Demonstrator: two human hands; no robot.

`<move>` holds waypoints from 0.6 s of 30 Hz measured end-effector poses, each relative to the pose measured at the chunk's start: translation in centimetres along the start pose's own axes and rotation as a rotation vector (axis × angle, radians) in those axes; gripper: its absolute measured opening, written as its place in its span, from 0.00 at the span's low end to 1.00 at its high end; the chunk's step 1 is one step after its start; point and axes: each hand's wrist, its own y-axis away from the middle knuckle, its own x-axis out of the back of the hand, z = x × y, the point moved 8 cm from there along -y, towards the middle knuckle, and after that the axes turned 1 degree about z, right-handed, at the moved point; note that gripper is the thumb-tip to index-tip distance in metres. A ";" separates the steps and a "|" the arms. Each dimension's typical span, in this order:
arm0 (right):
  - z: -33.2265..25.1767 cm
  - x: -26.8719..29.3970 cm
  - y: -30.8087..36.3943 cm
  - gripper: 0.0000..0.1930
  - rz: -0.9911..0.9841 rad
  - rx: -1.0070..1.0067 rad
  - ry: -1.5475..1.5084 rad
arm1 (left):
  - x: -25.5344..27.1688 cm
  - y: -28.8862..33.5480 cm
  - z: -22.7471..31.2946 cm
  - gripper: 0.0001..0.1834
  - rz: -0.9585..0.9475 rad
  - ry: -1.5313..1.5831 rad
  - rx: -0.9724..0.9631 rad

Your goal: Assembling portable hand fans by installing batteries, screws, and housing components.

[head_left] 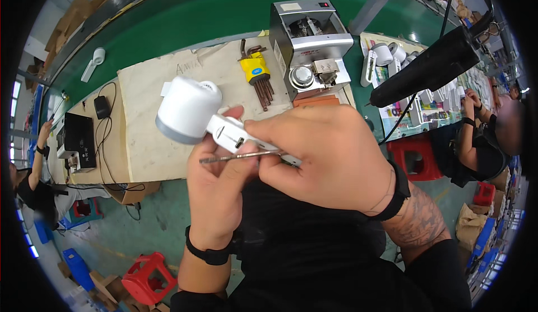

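A white device (188, 110) with a round, cup-like head and grey rim is held up over the bench, its narrow handle reaching toward my right hand. My left hand (216, 194) is closed around the handle from below. The handle has a small dark port on its side. Across the lower side of the handle runs a thin brownish metal tool (224, 158), whose exact kind I cannot make out. One end of it goes between the closed fingers of my right hand (336, 155). That hand's thumb touches the handle and its fingers hide the handle's far end.
Hex keys in a yellow holder (256, 68) lie behind my hands, beside a silver-and-black machine (311, 43). A black powered screwdriver (428, 68) hangs at the right. Another white device (93, 63) lies at far left. Several more stand on the right table, where a co-worker's hands (472, 102) are.
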 end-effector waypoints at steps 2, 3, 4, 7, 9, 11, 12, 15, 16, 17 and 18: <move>-0.1 0.4 0.1 0.16 0.038 0.016 0.008 | -0.1 0.3 0.2 0.29 0.041 0.100 0.010; -0.2 0.5 -0.1 0.16 0.008 0.037 -0.015 | 0.0 0.4 0.3 0.30 0.008 0.103 -0.004; -0.3 0.7 -0.4 0.17 -0.022 0.059 -0.038 | -0.1 0.5 0.3 0.30 -0.025 0.106 -0.018; -0.7 0.3 -0.6 0.18 -0.255 0.038 -0.025 | 0.1 1.0 0.4 0.31 -0.083 -0.039 -0.053; -0.5 1.1 -0.4 0.18 -0.247 0.066 -0.043 | -0.7 1.2 0.7 0.31 -0.112 -0.064 -0.042; -0.6 1.5 -0.4 0.19 -0.244 0.096 -0.061 | -1.2 1.4 0.5 0.32 -0.137 -0.087 -0.031; -0.7 1.1 -0.5 0.17 -0.290 0.117 -0.005 | -1.1 1.5 0.2 0.32 -0.132 -0.078 -0.021; -0.7 0.7 -0.5 0.14 -0.317 0.174 0.046 | -1.1 1.4 -0.3 0.32 -0.099 -0.063 -0.007; -0.9 0.7 -0.5 0.12 -0.301 0.218 0.039 | -1.0 1.4 -0.4 0.32 -0.063 -0.057 -0.007; -0.9 0.8 -0.7 0.12 -0.297 0.213 0.035 | -0.9 1.4 -0.5 0.32 -0.064 -0.061 -0.002; -0.8 0.7 -0.8 0.11 -0.326 0.202 0.035 | -0.7 1.5 -0.4 0.32 -0.058 -0.043 -0.020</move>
